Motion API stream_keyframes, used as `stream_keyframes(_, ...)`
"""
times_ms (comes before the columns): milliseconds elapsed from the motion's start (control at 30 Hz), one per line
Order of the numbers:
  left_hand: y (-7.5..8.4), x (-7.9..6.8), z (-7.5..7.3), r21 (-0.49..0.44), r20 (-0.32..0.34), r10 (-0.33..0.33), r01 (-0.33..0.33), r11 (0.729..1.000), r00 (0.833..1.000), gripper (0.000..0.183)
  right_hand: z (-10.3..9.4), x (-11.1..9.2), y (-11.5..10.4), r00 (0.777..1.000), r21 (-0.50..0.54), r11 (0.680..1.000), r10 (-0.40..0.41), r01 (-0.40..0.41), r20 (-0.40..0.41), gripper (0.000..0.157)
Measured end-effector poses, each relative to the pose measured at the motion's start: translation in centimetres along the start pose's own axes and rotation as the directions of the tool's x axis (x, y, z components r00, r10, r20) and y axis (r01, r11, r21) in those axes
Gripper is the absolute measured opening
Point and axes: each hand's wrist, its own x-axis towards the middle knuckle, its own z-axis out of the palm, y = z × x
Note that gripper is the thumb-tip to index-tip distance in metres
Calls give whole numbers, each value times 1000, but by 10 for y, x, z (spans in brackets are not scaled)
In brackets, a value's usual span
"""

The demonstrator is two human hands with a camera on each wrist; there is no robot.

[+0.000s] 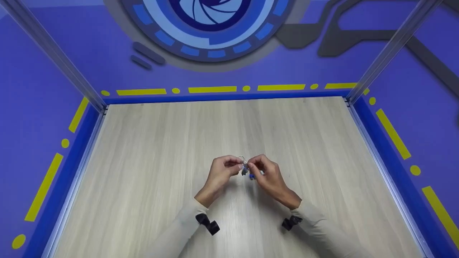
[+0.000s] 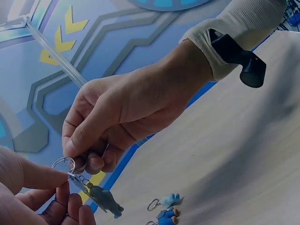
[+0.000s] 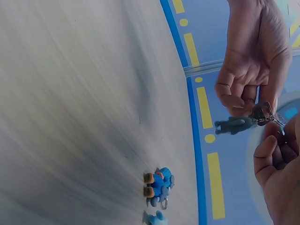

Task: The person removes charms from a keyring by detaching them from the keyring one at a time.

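Both hands meet above the table. My left hand [image 1: 221, 176] pinches the metal ring of a keychain at its fingertips. My right hand [image 1: 269, 178] pinches the same keychain's ring end from the other side, thumb against fingers. From the ring [image 2: 63, 164] a short chain leads to a small dark grey-green figurine [image 2: 105, 199], which hangs below the fingers. In the right wrist view this figurine [image 3: 234, 124] points away from the fingertips. On the table beneath lie a light blue figurine keychain [image 2: 168, 200] and a blue figurine keychain with brown feet [image 2: 168, 216].
A light wood-grain table [image 1: 161, 143] spreads under the hands. Blue panels with yellow marks [image 1: 212, 89] stand along its back and sides, with metal posts [image 1: 380, 53] at the corners. Each wrist wears a black camera [image 1: 208, 224] over a pale sleeve.
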Motion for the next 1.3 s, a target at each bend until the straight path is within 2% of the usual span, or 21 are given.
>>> stream_keyframes(167,0,-1,1,12,-11,21,-21,1000,1000,14,1,3,-10,1000,4,1000,-12,12,-16,15)
stream_keyframes(467,-3,0,4,44,-65,93,-90,995,994,6,1,-1,12,1000,-21,1000,-1,1,-21,19)
stream_keyframes(533,-2,0,4,37,-83,75,-72,997,994,6,0,-1,13,1000,-15,1000,-5,5,-22,19)
stream_keyframes(733,0,-1,5,-63,-99,-48,41,997,994,13,0,-1,14,999,-22,1000,-16,16,-33,16)
stream_keyframes(867,-1,-1,5,-66,-117,-61,53,996,991,13,1,-2,15,1000,-22,1000,-1,0,-26,13)
stream_keyframes(967,-2,-3,5,-1,-152,-12,12,1000,988,11,0,-3,16,1000,-22,1000,18,-18,-11,10)
stream_keyframes(1067,-2,-3,4,109,-184,73,-53,993,980,7,-1,-4,17,1000,-31,999,24,-24,2,8)
stream_keyframes(1167,-1,-3,4,233,-193,168,-122,965,967,5,-1,-4,18,1000,-44,999,17,-17,10,7)
stream_keyframes(1300,1,-3,3,348,-162,274,-205,915,948,5,-3,-4,19,1000,-53,999,11,-10,25,7)
